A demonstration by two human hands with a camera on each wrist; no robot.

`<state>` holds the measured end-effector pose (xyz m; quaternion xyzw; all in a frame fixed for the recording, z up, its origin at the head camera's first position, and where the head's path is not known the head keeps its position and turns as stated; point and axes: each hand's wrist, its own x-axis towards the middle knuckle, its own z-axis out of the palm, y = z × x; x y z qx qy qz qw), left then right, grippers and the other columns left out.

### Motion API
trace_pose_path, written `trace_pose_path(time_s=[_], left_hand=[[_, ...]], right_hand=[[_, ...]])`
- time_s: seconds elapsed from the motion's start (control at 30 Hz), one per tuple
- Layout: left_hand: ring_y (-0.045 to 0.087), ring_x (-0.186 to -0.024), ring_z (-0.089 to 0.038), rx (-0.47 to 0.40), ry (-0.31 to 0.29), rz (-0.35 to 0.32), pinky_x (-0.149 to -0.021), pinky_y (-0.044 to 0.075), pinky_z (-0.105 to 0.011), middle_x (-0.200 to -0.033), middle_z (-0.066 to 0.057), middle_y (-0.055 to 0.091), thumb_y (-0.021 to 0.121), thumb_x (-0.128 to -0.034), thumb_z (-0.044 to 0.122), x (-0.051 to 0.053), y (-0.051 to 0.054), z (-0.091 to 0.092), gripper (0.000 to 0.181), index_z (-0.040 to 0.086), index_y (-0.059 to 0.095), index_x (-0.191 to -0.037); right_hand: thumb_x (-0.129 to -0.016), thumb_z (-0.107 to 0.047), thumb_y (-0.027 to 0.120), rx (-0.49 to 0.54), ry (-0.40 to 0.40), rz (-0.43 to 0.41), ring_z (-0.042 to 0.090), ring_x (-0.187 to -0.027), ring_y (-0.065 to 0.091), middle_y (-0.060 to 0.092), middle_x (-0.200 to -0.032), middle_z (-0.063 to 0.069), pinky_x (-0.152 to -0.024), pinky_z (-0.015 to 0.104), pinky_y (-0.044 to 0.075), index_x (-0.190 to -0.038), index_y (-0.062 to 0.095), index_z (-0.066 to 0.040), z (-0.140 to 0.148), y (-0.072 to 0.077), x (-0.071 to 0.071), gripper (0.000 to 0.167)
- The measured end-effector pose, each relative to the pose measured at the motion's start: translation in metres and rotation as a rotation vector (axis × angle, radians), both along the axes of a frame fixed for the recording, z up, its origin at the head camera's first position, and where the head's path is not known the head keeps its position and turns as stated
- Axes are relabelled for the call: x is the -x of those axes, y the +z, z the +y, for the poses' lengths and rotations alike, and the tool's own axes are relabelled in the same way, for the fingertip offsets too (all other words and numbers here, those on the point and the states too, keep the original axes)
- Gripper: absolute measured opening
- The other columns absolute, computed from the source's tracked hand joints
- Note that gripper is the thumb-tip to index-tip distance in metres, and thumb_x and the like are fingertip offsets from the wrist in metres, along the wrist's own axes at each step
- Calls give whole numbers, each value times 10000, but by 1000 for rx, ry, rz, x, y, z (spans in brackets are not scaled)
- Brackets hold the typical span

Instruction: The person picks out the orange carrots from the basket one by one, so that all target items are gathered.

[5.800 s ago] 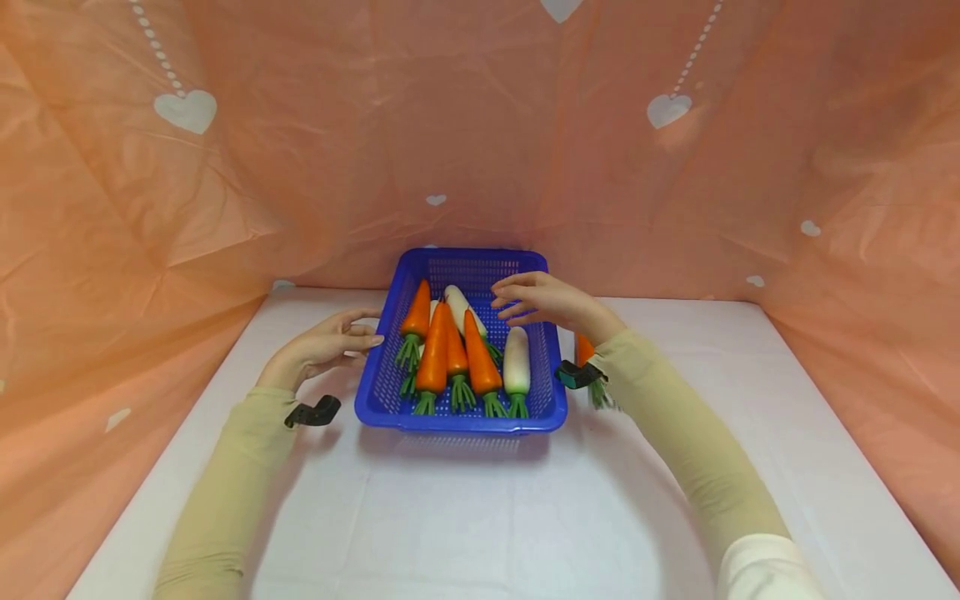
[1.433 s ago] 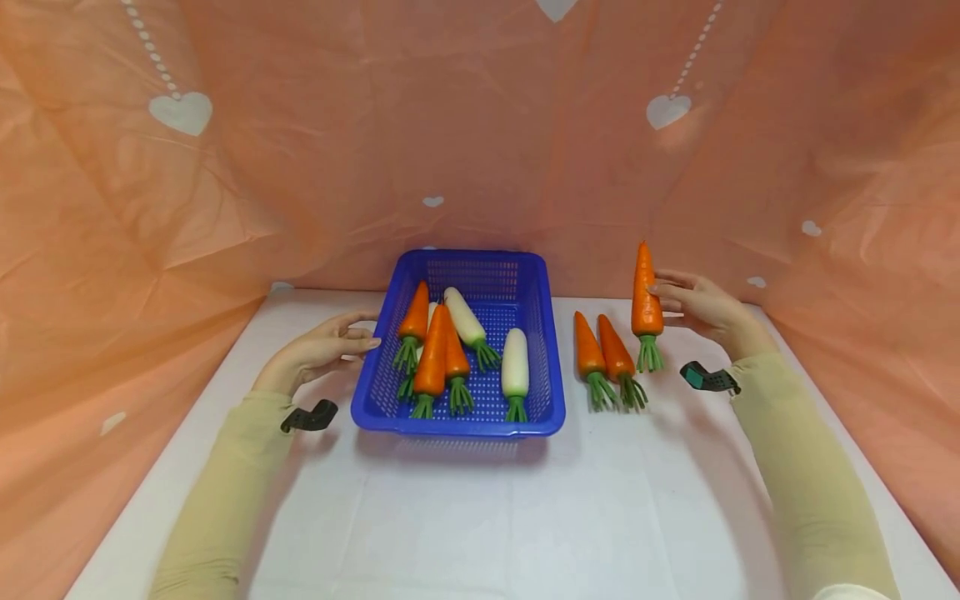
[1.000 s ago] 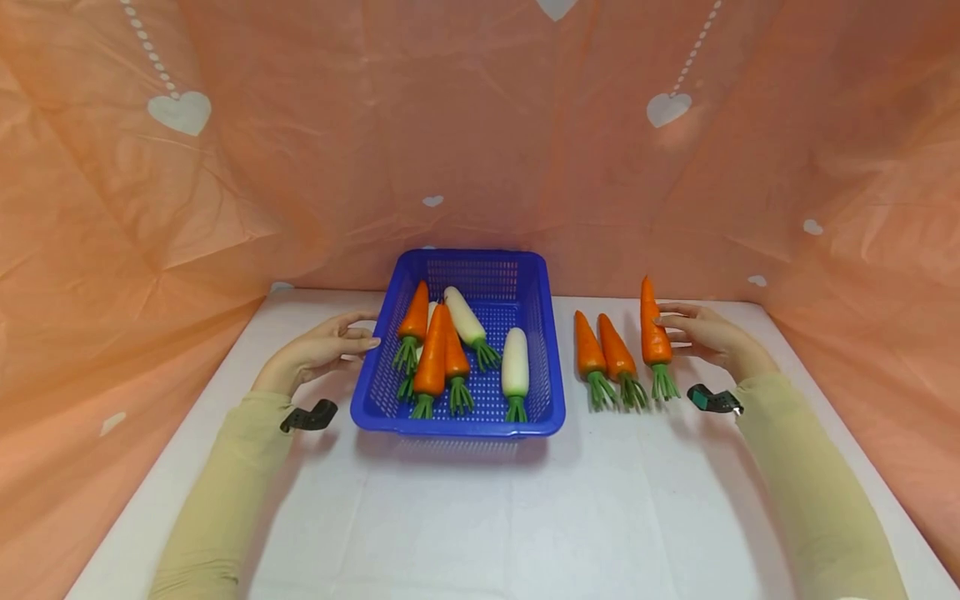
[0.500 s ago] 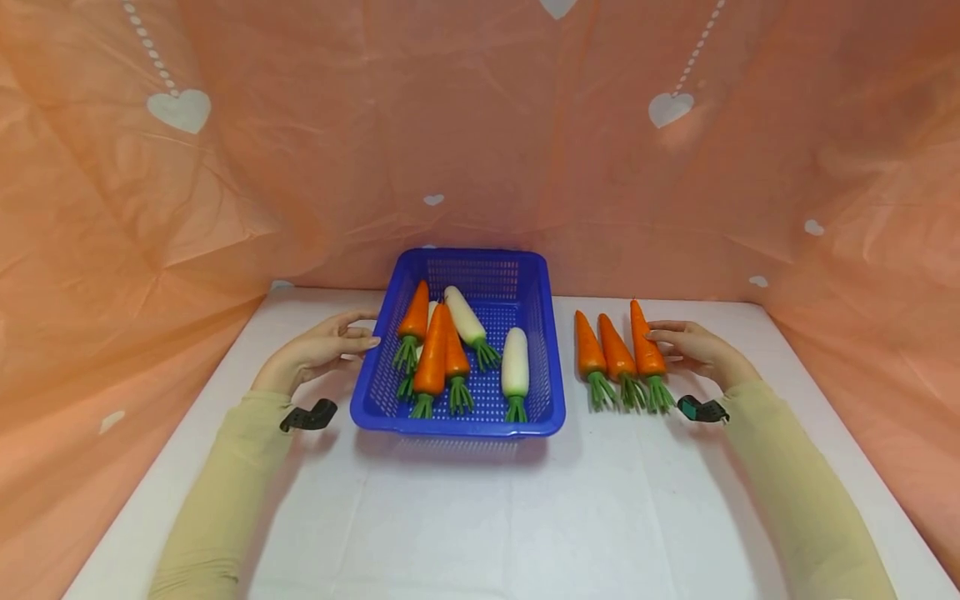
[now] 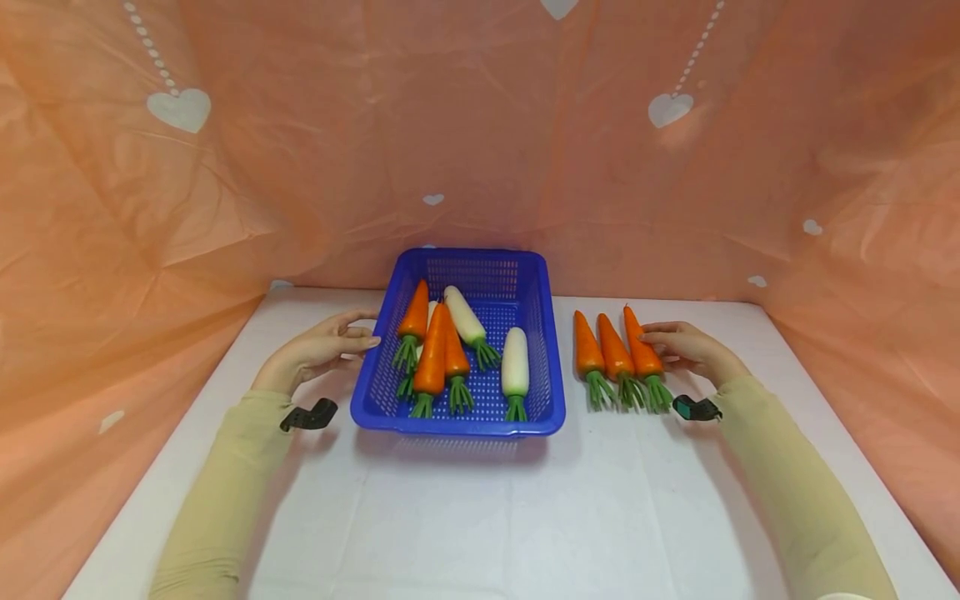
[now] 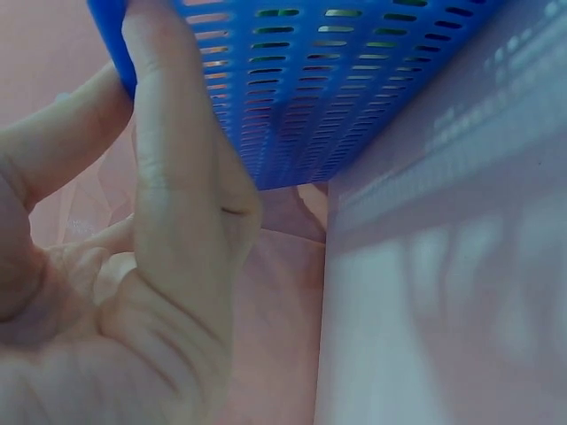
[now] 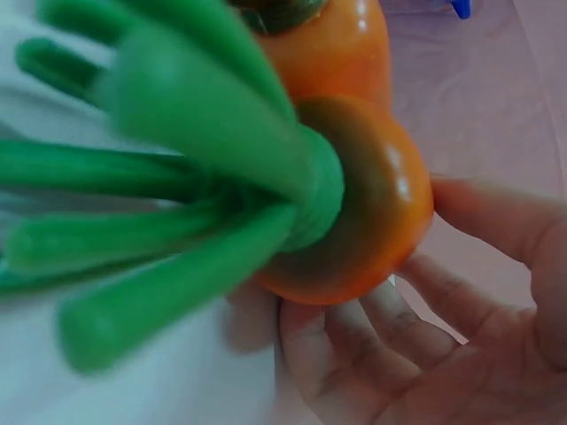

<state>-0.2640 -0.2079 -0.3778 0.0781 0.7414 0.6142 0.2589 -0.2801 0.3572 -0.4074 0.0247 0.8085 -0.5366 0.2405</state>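
My left hand [image 5: 311, 350] is at the left side of a blue plastic basket [image 5: 457, 428]. The left wrist view has its thumb and fingers about the basket's rim [image 6: 111, 40]. On the right, my right hand [image 5: 686, 346] holds a carrot [image 5: 643, 354] with a green stub of stems, the thumb on its side. That carrot lies on the table, tip away from me, against a middle carrot [image 5: 617, 354]; a further carrot [image 5: 589, 350] lies left of it. In the right wrist view the fingers curl under the held carrot [image 7: 376, 221].
Inside the basket lie several carrots, such as a front carrot [image 5: 431, 358], and white radishes, among them a right-hand radish [image 5: 515, 367] and a back radish [image 5: 463, 317]. A white cloth [image 5: 480, 517] covers the table. An orange curtain [image 5: 480, 150] stands behind and at both sides.
My right hand has brought a carrot from the basket to the right, lowered it to the table and slid it left against the other carrots. My left hand has stayed at the basket.
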Motion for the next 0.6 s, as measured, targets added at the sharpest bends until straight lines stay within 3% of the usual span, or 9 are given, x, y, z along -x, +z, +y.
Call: trace_pose_path(time_s=[0.23, 0.4, 0.6], left_hand=[[603, -926, -214, 19, 8, 13, -888, 493, -445, -1186, -174, 516, 608, -948, 127, -1, -1, 0, 655, 71, 233, -1483], [630, -917, -225, 25, 19, 4, -881, 497, -448, -1165, -168, 548, 620, -943, 144, -1, 0, 1, 652, 84, 250, -1476], [634, -904, -220, 21, 11, 9, -874, 502, -446, -1132, -156, 563, 607, -949, 129, -1, 1, 0, 640, 66, 244, -1472]], right_hand=[[-984, -289, 544, -68, -9, 27, 127, -818, 585, 610, -1012, 7, -748, 256, 521, -1428, 339, 70, -3, -1, 2, 607], [-971, -298, 569, -77, -32, 36, 114, -790, 605, 629, -963, -9, -732, 256, 522, -1408, 378, 67, -3, -2, 1, 600], [-978, -341, 548, -133, -8, 56, 134, -790, 598, 632, -950, 6, -724, 272, 521, -1371, 410, 78, -1, 0, -4, 591]])
